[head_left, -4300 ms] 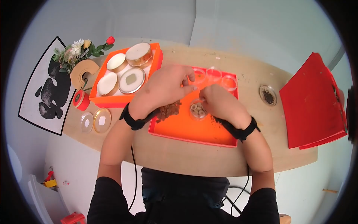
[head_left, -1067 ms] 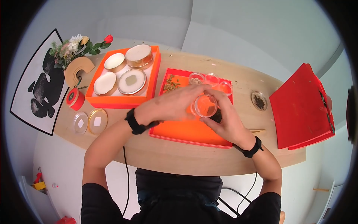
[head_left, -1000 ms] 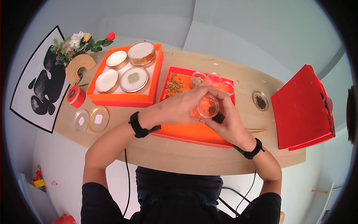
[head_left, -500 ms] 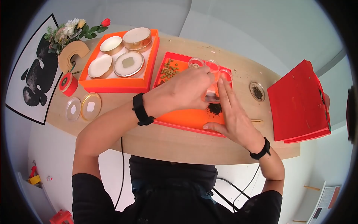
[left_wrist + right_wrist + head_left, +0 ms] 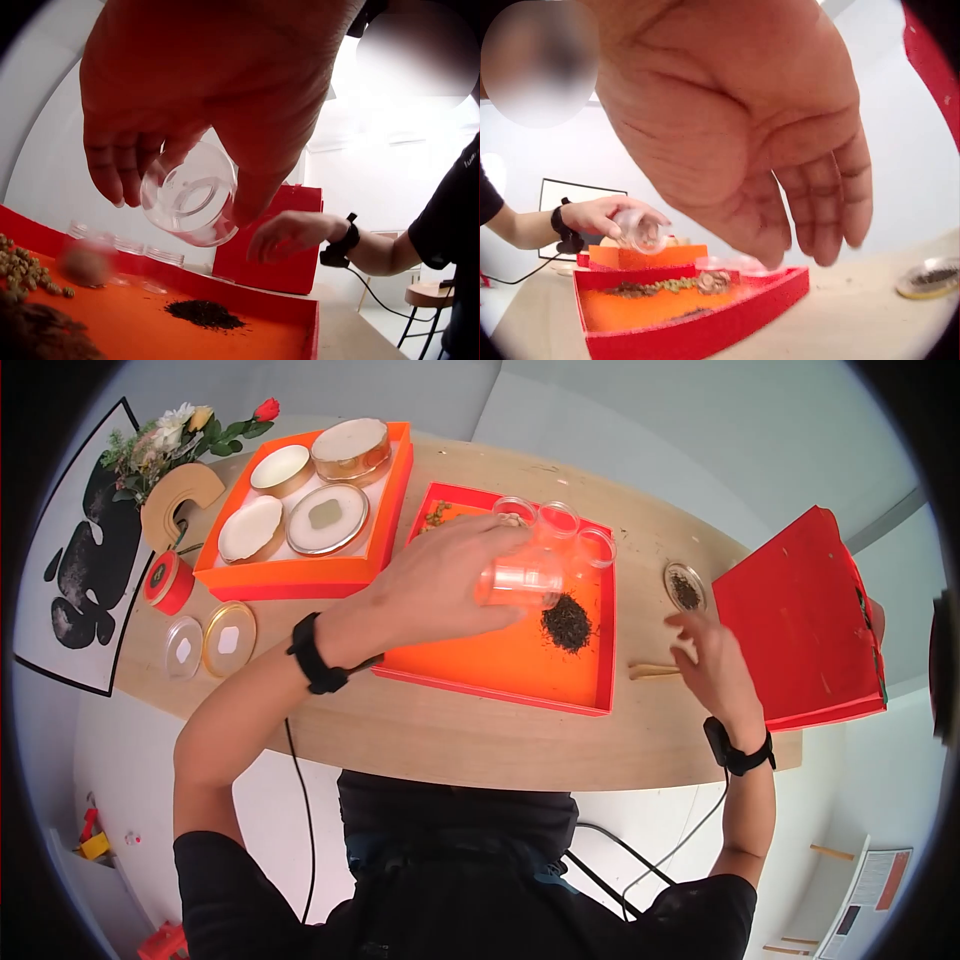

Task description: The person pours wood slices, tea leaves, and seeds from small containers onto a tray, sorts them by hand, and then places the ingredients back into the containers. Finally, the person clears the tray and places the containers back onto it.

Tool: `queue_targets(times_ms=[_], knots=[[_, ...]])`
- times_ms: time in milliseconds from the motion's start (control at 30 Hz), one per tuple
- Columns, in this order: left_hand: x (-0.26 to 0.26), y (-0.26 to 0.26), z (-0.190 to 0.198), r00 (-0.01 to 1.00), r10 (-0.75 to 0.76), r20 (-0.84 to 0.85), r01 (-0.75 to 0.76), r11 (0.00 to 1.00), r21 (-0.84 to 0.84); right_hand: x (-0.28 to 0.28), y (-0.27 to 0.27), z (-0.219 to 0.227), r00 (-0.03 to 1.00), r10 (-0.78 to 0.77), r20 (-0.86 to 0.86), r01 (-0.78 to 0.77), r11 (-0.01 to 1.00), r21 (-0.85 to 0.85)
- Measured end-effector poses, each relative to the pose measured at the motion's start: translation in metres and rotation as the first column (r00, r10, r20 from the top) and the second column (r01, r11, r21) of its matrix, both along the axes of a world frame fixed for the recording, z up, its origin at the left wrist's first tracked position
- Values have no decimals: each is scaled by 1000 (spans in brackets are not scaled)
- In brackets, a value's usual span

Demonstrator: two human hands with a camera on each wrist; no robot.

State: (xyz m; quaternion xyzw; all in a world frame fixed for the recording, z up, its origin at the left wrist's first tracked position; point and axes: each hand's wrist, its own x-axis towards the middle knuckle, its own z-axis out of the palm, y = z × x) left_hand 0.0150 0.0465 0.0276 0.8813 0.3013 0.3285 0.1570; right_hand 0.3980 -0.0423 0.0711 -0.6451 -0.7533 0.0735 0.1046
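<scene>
Red-walled and orange-floored, the tray (image 5: 470, 665) is lying flat on the table (image 5: 400, 745), and the clear cup (image 5: 515, 582) is hanging tilted on its side above it. The left hand (image 5: 430, 580) is gripping that cup, the thumb closing on one side and the fingers on the other. Beneath and a little to the right, the dark pile (image 5: 568, 624) is resting on the tray floor, while three clear pots (image 5: 558, 518) are standing along the far side. The right hand (image 5: 722, 672) is holding nothing; its fingers are bending loosely beside the tweezers (image 5: 652, 671), whether touching them I cannot tell.

Judging by its thin, glossy wall, the cup is probably being light, fairly stiff and a bit slippery, and hard squeezing is risking a crack or a slip. Its round side is offering the best hold, with light, even pressure across the middle.
</scene>
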Motion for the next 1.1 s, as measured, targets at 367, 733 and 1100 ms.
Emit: queue_targets(times_ms=[367, 733, 1100], knots=[[-25, -32, -19, 998, -68, -11, 60, 937, -343, 67, 19, -61, 973, -26, 229, 36, 999, -36], [-24, -44, -29, 986, -131, -105, 91, 944, -318, -4, 26, -31, 974, -48, 221, -5, 973, 231], [-16, -34, -47, 979, 10, -205, -78, 942, -327, -89, 28, -19, 975, 221, -7, -221, 975, 6]])
